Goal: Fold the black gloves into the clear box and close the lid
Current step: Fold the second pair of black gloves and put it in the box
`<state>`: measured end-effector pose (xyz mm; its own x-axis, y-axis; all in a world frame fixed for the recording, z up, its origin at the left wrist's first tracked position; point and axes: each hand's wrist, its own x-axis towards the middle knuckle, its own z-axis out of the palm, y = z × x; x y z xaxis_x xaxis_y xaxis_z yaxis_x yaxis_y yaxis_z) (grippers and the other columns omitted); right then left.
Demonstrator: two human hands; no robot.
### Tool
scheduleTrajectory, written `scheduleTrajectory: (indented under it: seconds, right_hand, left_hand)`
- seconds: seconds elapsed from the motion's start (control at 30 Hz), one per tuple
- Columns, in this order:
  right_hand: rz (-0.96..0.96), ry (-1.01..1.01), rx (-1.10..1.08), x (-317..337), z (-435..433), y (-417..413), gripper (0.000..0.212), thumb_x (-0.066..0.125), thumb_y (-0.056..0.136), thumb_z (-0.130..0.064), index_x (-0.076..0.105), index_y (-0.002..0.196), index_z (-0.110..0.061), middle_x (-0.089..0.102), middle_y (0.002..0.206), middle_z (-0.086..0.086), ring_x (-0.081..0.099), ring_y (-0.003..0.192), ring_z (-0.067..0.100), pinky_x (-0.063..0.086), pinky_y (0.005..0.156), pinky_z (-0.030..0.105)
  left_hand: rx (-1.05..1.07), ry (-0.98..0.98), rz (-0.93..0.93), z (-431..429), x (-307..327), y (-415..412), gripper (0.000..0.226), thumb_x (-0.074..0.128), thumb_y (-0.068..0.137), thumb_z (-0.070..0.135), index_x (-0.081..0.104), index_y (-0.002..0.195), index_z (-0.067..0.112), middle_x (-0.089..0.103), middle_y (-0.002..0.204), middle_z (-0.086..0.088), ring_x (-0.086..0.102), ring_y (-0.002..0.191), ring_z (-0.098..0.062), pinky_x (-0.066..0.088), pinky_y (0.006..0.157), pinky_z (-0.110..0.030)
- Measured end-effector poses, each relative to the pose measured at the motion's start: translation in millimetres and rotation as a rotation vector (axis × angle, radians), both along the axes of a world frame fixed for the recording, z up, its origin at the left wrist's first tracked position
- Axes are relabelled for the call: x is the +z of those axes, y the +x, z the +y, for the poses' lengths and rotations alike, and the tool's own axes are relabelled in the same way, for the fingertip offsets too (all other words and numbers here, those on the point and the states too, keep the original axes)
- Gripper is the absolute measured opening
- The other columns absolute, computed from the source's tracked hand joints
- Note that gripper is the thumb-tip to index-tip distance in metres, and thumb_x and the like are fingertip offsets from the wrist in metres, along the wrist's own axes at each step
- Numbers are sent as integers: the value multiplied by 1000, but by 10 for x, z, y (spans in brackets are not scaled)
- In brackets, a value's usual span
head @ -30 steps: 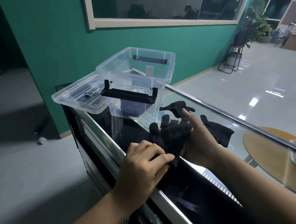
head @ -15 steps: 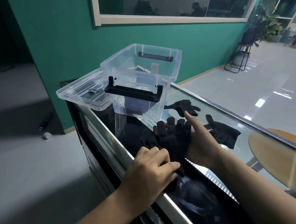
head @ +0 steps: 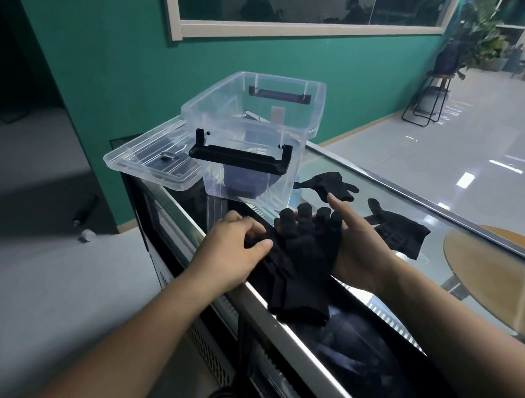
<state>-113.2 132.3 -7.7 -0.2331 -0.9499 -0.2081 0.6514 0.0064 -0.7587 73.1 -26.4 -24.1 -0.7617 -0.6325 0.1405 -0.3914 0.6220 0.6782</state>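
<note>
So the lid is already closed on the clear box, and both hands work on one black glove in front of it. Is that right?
Not quite. The head view shows the lid off: it lies beside the box, on its left, and the box stands open. The rest holds: the left hand pinches the glove and the right hand supports it.

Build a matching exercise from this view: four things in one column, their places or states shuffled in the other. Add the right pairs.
Things
1. clear box
2. lid
3. nearest glove
4. rightmost glove

Places or states
A. flat on the glass, to the right of the right hand
B. between the left hand and the right hand
C. standing open on the counter
D. off, at the box's left side

Pairs: 1-C, 2-D, 3-B, 4-A
</note>
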Motion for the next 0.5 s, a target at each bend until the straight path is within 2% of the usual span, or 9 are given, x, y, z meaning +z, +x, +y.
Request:
scheduleTrajectory:
  seconds: [0.07, 0.13, 0.2, 0.27, 0.33, 0.37, 0.47, 0.5]
  right_hand:
    - [14, 13, 14, -18, -3, -9, 87, 57, 105, -60, 31, 167, -4, 39, 171, 20, 31, 162, 36, 20, 135, 49]
    - [-7, 22, 13, -1, -1, -2, 82, 57, 105, -59, 38, 160, -1, 34, 174, 18, 30, 163, 36, 19, 135, 49]
    - [-18, 19, 4, 26, -3, 18, 61, 58, 106, -57, 44, 146, -13, 29, 176, 13, 27, 164, 34, 16, 136, 49]
    - [0, 16, -1, 32, -6, 29, 53, 58, 106, -56, 51, 141, -17, 45, 169, 10, 33, 162, 33, 18, 135, 48]
    - [41, 32, -14, -6, -12, 12, 50, 58, 106, -57, 63, 131, -14, 63, 149, 8, 46, 153, 33, 27, 133, 48]
    - [54, 33, -13, -15, -17, 10, 50, 58, 106, -57, 62, 131, -14, 63, 148, 10, 47, 151, 35, 28, 132, 49]
    - [73, 12, 14, 8, -34, 21, 54, 60, 106, -57, 44, 143, -21, 39, 170, 19, 32, 160, 39, 23, 133, 52]
    - [74, 5, 13, 2, -37, 17, 55, 60, 106, -57, 43, 144, -22, 36, 170, 19, 33, 159, 38, 23, 133, 52]
  left_hand:
    - [-24, 19, -51, -76, 30, -57, 24, 76, 97, 46, 76, 115, 30, 57, 112, 13, 62, 107, -7, 50, 99, -26]
    - [-53, 52, -73, -125, 53, -111, 20, 81, 94, 46, 77, 105, 30, 56, 113, 12, 61, 105, -7, 49, 95, -26]
    - [-78, 63, -94, -152, 65, -143, 15, 84, 92, 41, 76, 95, 29, 57, 112, 10, 61, 100, -9, 48, 88, -26]
    - [-84, 93, -87, -182, 73, -154, 15, 85, 92, 37, 73, 88, 28, 61, 107, 9, 62, 94, -10, 47, 82, -26]
    - [-75, 139, -67, -215, 86, -153, 15, 85, 92, 34, 72, 88, 27, 69, 99, 10, 65, 90, -10, 49, 80, -27]
    - [-75, 151, -61, -230, 96, -152, 15, 85, 91, 32, 72, 89, 26, 71, 95, 10, 66, 88, -10, 50, 78, -27]
    - [-79, 139, -66, -255, 113, -151, 16, 86, 91, 28, 70, 92, 27, 73, 90, 8, 66, 83, -11, 49, 73, -26]
    - [-75, 140, -70, -252, 119, -149, 16, 85, 92, 28, 69, 93, 28, 74, 91, 7, 67, 83, -11, 48, 72, -25]
